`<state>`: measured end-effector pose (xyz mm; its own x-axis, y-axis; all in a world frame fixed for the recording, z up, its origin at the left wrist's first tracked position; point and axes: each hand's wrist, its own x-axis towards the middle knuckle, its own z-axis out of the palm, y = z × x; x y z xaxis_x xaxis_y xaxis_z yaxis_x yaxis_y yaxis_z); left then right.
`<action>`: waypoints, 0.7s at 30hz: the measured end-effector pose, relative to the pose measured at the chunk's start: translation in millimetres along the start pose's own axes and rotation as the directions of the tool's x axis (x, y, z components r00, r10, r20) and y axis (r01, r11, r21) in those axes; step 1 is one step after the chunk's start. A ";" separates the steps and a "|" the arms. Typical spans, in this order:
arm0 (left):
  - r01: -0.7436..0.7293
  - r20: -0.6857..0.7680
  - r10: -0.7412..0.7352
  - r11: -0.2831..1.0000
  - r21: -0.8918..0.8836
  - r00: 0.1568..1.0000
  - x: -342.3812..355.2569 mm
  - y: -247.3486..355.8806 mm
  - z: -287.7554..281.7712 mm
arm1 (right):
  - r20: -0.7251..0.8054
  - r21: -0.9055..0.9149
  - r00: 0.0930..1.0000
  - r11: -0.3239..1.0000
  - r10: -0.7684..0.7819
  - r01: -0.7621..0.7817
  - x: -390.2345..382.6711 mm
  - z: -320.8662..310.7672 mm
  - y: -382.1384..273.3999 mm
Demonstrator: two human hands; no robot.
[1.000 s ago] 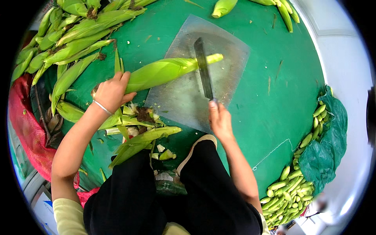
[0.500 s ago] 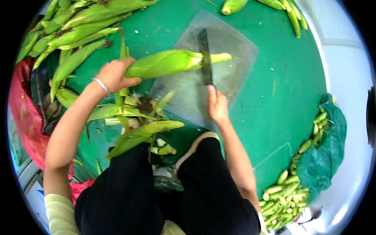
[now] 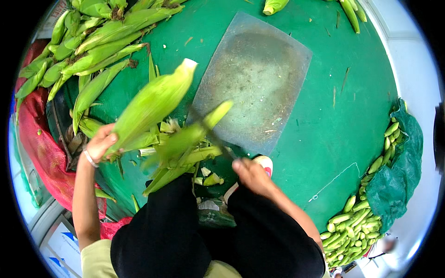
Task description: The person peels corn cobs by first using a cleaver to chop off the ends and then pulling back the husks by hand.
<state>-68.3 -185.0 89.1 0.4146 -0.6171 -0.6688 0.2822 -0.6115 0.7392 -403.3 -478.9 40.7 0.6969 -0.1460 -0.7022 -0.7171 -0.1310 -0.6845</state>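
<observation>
My left hand [image 3: 99, 141] grips the lower end of an ear of corn in its green husk [image 3: 153, 104], raised at a slant with a pale cut end at its top. My right hand [image 3: 248, 171] grips a long dark knife [image 3: 218, 144], its blade smeared by motion. A blurred green piece of corn or husk [image 3: 218, 113] crosses the blade. Behind them lies a scratched translucent cutting board [image 3: 257, 69]. Husk pieces and cut bits [image 3: 212, 180] lie between my hands and my legs.
Unshucked corn [image 3: 99, 51] is heaped at the back left beside a red mesh sack [image 3: 41, 143]. More ears [image 3: 273, 5] lie at the far edge of the green floor [image 3: 338, 129]. At the right are many small green cobs [image 3: 352, 229] with a green sack [image 3: 394, 180].
The corn in my left hand has moved down and left, off the board, and now tilts upward. The knife has swung down and left from the board, and a blurred green piece has come loose.
</observation>
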 end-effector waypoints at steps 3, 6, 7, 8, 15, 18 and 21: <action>-0.114 -0.121 0.212 0.831 0.544 0.970 -8.4 66.9 -10.7 | 0.136 0.209 0.990 0.978 -0.032 0.003 -34.3 -1.8 -7.5; -0.193 0.003 0.477 0.350 0.917 0.879 15.2 120.7 15.2 | -0.079 0.334 0.997 0.943 0.015 0.012 -55.0 -15.9 2.0; -0.229 0.093 0.507 0.214 0.950 0.857 25.9 127.5 21.4 | -0.221 0.393 0.972 0.919 0.075 0.018 -59.0 -18.9 5.8; -0.201 0.128 0.404 0.143 0.969 0.906 38.0 143.6 37.6 | -0.322 0.383 0.946 0.919 0.035 0.096 -60.7 -27.9 -2.1; -0.363 0.615 0.476 -0.520 0.773 0.629 174.4 148.7 139.6 | -0.424 0.507 0.898 0.853 0.120 0.126 -38.5 -52.0 5.6; -0.201 0.207 0.628 -0.082 0.976 0.750 188.4 110.5 203.9 | -0.464 0.535 0.871 0.835 0.162 0.130 -29.6 -50.8 15.5; -0.105 -0.060 0.405 0.374 0.922 0.912 172.0 76.0 254.0 | -0.539 0.389 0.834 0.913 0.120 0.120 -19.7 -53.5 22.7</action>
<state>-195.3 -463.4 10.0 0.5448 -0.7806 -0.3064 -0.7353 -0.6204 0.2729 -433.7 -531.4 49.5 0.4907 -0.6661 -0.5617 -0.5679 0.2444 -0.7860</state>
